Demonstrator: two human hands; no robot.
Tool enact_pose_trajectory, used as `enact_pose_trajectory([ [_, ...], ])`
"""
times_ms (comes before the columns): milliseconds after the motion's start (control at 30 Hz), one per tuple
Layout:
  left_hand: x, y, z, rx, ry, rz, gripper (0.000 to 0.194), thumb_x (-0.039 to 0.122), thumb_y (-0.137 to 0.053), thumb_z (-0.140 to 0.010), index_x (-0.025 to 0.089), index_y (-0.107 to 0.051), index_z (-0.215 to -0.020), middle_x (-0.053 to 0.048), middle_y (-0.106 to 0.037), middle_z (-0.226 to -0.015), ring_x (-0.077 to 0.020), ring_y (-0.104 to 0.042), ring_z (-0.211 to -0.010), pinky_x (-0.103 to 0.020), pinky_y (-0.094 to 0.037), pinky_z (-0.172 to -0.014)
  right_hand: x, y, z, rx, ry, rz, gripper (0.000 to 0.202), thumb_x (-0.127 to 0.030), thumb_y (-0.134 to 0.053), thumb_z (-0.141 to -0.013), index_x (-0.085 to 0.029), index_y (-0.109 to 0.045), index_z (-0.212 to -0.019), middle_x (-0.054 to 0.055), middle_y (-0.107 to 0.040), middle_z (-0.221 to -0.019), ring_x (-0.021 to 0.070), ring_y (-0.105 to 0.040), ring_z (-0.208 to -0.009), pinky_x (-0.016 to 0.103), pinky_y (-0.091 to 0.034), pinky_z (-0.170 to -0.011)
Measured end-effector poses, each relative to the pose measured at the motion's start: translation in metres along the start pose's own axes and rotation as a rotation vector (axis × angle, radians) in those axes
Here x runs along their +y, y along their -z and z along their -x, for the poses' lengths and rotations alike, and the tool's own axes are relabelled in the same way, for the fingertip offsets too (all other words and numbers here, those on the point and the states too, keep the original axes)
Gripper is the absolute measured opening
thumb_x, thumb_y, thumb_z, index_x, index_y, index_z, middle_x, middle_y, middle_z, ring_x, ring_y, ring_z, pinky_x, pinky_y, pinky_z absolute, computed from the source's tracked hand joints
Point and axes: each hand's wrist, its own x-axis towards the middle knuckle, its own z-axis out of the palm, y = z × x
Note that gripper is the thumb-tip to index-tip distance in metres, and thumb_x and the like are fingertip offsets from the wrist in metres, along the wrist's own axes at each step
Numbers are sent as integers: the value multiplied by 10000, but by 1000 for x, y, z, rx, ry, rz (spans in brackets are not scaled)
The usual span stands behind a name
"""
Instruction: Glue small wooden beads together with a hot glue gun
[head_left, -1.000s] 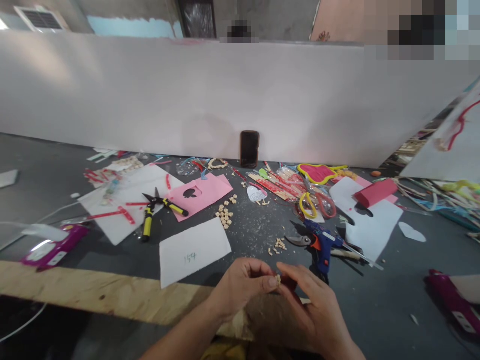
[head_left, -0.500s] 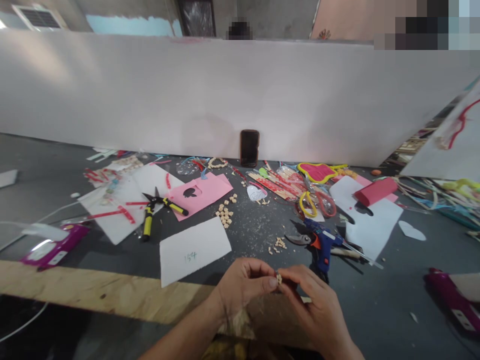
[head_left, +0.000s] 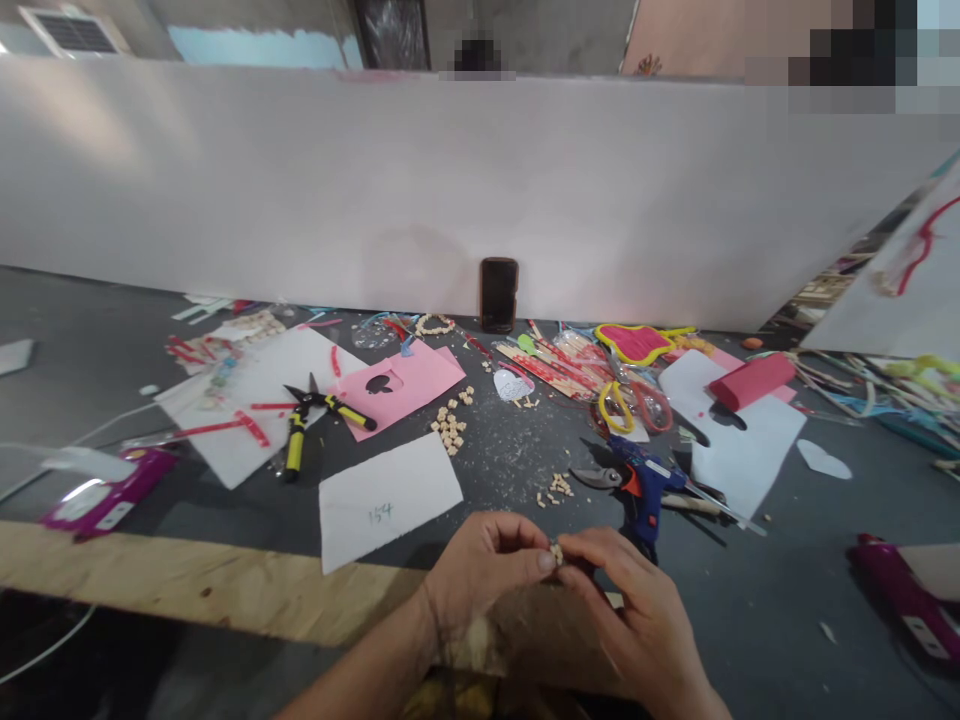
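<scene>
Fingers [head_left: 545, 562] of left hand [head_left: 484, 565] tight on beige piece [head_left: 556, 554] — right hand [head_left: 651, 605] alongside; grip unclear

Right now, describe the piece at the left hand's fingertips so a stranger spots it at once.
Find the grey table and its near edge, where the left hand and right hand are close together. Pinched by the left one is a small pale piece. Unlike the pale pile lying beyond, it is in hand.

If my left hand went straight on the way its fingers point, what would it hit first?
Likely your right hand, just past the small beige piece your left hand holds; depth is unclear.
</scene>
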Motion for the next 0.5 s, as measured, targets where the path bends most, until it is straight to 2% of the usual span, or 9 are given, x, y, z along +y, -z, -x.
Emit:
enact_pose_trajectory([
  [100, 0, 2, 0, -20, 6, -21, 250, 327, -762, -627, 111, -682, -723, -25, -649, -673, -101, -525, -616, -206, -383, -608, -2, 2, -1, -23, 3, -3, 123, -157, -553, -811, -211, -636, -885, 30, -669, -780, 135, -642, -707, 209, -523, -622],
  [500, 2, -2, 4, 3, 11, 5, 273, 353, -764, -620, 113, -694, -729, -44, -670, -699, -120, -549, -630, -223, -400, -630, -3, -2, 3, 6, 34, -2, 131, -139, -538, -818, -212, -612, -898, 23, -662, -772, 128, -636, -694, 202, -514, -622],
])
